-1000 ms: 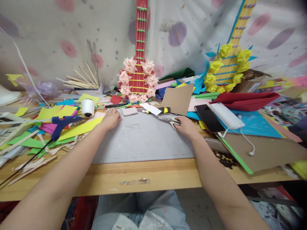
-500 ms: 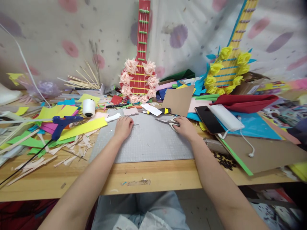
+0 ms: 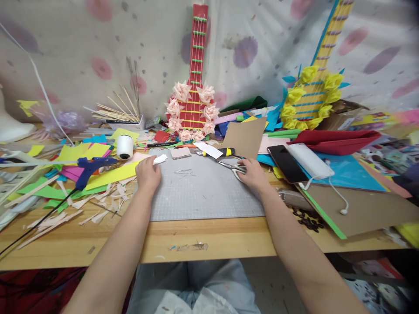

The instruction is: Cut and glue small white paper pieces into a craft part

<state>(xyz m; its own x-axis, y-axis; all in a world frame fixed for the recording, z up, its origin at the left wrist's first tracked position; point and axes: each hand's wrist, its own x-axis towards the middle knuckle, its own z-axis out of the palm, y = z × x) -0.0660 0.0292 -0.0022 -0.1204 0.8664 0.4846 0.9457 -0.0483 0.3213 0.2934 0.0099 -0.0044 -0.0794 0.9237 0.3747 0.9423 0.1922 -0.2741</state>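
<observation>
My left hand point(image 3: 148, 174) lies palm down on the left edge of the grey cutting mat point(image 3: 203, 196), fingers apart, holding nothing. Its fingertips are next to a small white scrap point(image 3: 159, 159) and a long yellow paper strip point(image 3: 111, 175). My right hand point(image 3: 252, 172) rests at the mat's far right corner with its fingers curled on the white handles of the scissors point(image 3: 233, 166), whose blades point left along the mat. A few thin slivers point(image 3: 183, 172) lie on the mat between my hands.
Pale paper offcuts point(image 3: 98, 209) litter the wooden table left of the mat, beside a blue glue gun point(image 3: 90, 168) and white thread spool point(image 3: 125, 147). Behind stand a red paper guitar point(image 3: 194, 104) and a yellow one point(image 3: 310, 98). A phone point(image 3: 285, 162), power bank point(image 3: 309, 159) and cardboard point(image 3: 360, 209) lie right.
My left hand swept right across the mat, then back to its left edge. More paper offcuts now lie on the table left of the mat. My right hand stayed on the scissors.
</observation>
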